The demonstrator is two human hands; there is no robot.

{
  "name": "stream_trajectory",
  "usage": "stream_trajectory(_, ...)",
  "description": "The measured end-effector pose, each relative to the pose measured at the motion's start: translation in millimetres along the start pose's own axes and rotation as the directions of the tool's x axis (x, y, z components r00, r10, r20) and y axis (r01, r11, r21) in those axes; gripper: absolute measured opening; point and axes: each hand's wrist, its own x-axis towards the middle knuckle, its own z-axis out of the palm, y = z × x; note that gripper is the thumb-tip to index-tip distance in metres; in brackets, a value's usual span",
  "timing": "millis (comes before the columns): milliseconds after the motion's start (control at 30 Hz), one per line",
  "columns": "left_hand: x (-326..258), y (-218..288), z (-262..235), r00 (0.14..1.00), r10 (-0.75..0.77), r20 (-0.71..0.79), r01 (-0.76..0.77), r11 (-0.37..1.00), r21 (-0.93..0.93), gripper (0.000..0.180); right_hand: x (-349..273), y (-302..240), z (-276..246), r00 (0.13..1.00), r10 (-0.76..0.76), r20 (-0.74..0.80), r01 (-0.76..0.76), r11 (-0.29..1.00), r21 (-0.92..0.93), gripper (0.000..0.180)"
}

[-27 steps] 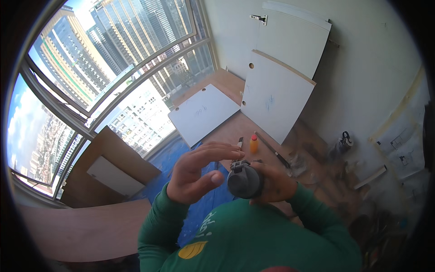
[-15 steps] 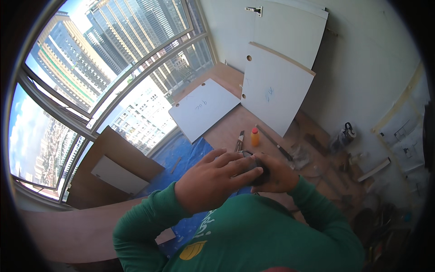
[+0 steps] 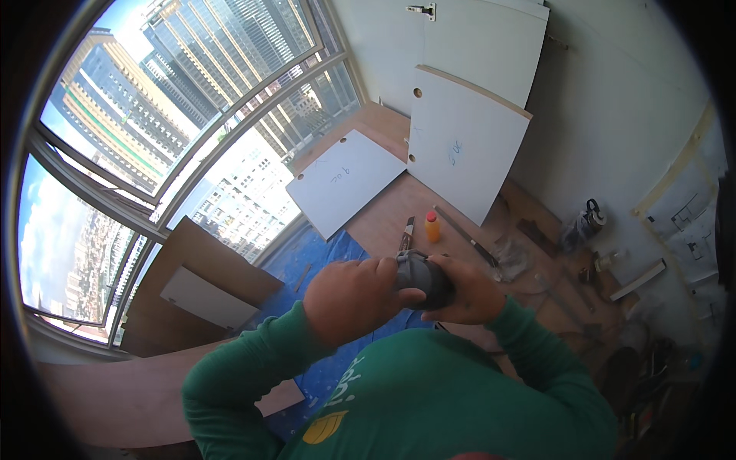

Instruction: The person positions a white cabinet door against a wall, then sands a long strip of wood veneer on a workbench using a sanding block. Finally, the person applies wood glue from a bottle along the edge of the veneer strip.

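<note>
While a dark round object [image 3: 424, 278] is gripped between both, the left hand [image 3: 354, 297] is curled over it, the right hand [image 3: 469, 290] cupped beneath, orange bottle [image 3: 432, 228] lying beyond on the floor [image 3: 383, 218].

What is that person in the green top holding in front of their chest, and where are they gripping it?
A dark grey rounded object, held by both hands: the right hand cups its side from beneath, the left hand closes over its near end. What it is cannot be told.
</note>
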Motion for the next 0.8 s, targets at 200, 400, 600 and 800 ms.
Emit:
stream_trajectory(200,14,-8,23,0.953,0.284,-0.108,-0.284,0.959,0.021,0.037,-6,14,-12,0.998,0.013,0.069,-0.023,0.990,0.139,0.087)
stream_trajectory(400,42,11,21,0.863,0.504,-0.046,-0.498,0.862,0.095,0.044,-19,43,-41,0.936,0.069,0.346,-0.179,0.938,0.297,0.093)
stream_trajectory(600,68,-14,71,0.983,0.065,-0.172,-0.107,0.962,-0.252,0.054,-52,126,-69,0.964,0.242,-0.109,-0.207,0.944,0.258,0.094)
stream_trajectory(800,-49,-124,226,0.815,-0.577,0.045,0.539,0.729,-0.422,0.040,-67,257,-163,0.612,0.473,-0.634,-0.391,0.878,0.278,0.097)
